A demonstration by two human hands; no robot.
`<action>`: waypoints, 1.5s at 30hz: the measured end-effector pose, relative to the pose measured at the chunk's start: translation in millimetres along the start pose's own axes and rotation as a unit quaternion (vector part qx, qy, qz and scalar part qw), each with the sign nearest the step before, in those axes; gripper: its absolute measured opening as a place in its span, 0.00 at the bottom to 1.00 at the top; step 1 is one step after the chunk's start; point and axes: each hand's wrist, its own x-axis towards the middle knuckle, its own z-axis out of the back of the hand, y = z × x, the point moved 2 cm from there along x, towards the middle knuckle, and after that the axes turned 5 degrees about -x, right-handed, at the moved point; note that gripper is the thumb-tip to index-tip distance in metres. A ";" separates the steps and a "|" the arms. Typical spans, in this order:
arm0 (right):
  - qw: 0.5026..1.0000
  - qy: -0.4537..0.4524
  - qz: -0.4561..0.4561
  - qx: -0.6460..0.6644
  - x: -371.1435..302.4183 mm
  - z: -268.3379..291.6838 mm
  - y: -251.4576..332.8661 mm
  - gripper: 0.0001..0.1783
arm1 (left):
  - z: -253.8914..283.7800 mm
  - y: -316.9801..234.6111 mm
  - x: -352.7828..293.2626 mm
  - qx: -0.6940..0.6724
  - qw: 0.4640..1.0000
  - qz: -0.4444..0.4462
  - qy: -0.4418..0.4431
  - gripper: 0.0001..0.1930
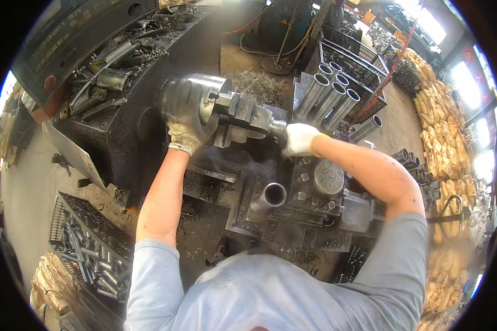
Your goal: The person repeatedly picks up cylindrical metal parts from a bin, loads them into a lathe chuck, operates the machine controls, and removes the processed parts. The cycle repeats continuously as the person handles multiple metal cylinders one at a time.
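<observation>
My left hand, in a dirty work glove, is wrapped over the steel lathe chuck, its thumb toward the front face. Stepped jaws stick out from that chuck to the right. At the jaws' outer end, my right hand, in a whitish glove, is closed round a short shiny metal tube. Most of this tube is hidden by the glove and jaws. Below the right hand sits the tool post with its round cap and bolts. A dark-mouthed tube stands upright beside it.
Several steel tubes stand upright beyond the lathe, near a black crate. Metal offcuts and chips cover the headstock top. A mesh basket of small tubes sits lower left. Stacked brown bundles line the right side.
</observation>
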 end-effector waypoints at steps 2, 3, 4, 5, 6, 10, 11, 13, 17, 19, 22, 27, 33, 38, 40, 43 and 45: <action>0.996 -0.071 0.047 -0.026 -8.2 -3.6 0.4 0.26 | -2.5 2.5 -6.8 -0.008 0.999 0.022 0.028 0.41; 0.986 -0.135 0.090 0.037 -14.3 -0.1 0.9 0.22 | -2.6 2.9 -8.4 -0.003 0.999 0.031 0.041 0.41; 0.962 -0.206 0.142 0.108 -20.3 7.7 1.5 0.18 | -0.5 1.6 -9.7 -0.012 1.000 0.017 0.021 0.41; 0.922 -0.279 0.206 0.171 -26.0 17.6 2.3 0.15 | 0.2 1.4 -9.7 -0.009 1.000 0.021 0.021 0.41; 0.910 -0.336 0.164 0.180 -27.6 29.6 1.1 0.15 | 0.1 1.9 -9.6 0.000 0.998 0.044 0.044 0.41; 0.791 -0.548 -0.037 0.270 -10.5 76.6 -8.6 0.15 | 0.7 0.3 -8.9 0.004 1.000 0.015 -0.005 0.41; 0.857 -0.445 -0.113 0.236 5.5 80.3 -10.7 0.18 | -0.1 0.5 -9.7 0.003 1.000 0.029 0.001 0.41; 0.972 -0.078 -0.220 0.005 33.8 70.5 -20.9 0.25 | -1.2 1.3 -9.1 0.006 0.999 0.047 0.010 0.41; 0.996 -0.035 0.042 0.071 65.0 21.0 -53.4 0.32 | -1.7 -0.4 -9.1 0.015 0.999 0.031 0.023 0.42; 0.993 -0.070 0.064 0.071 72.3 -7.3 -79.1 0.34 | -1.2 -0.4 -7.3 0.007 1.000 0.024 0.019 0.43; 0.960 0.072 0.052 0.266 89.1 -32.6 -103.0 0.24 | -0.1 -1.2 -7.1 0.006 0.999 0.026 0.017 0.43; 0.955 0.147 0.087 0.243 101.0 -14.0 -97.2 0.25 | -1.5 -2.6 -6.6 0.031 0.996 0.059 0.065 0.42; 0.985 -0.144 0.034 -0.092 17.4 -20.5 -114.4 0.30 | -5.0 -4.8 -3.4 0.052 0.998 -0.018 0.037 0.41; 0.888 -0.357 -0.124 0.262 -78.1 -24.5 -161.9 0.43 | -13.4 4.1 -15.5 0.045 0.998 -0.022 0.044 0.42; 0.849 -0.389 -0.143 0.328 -110.2 -0.4 -151.5 0.44 | -16.2 8.7 -13.0 0.015 0.999 -0.034 0.016 0.43; 0.819 -0.546 -0.132 0.120 -165.4 46.9 -82.0 0.43 | -6.3 1.7 -0.7 0.028 0.998 -0.059 0.008 0.43; 0.802 -0.560 -0.113 0.176 -200.4 58.4 -17.4 0.42 | 13.6 -18.5 5.9 0.048 0.993 0.029 0.100 0.48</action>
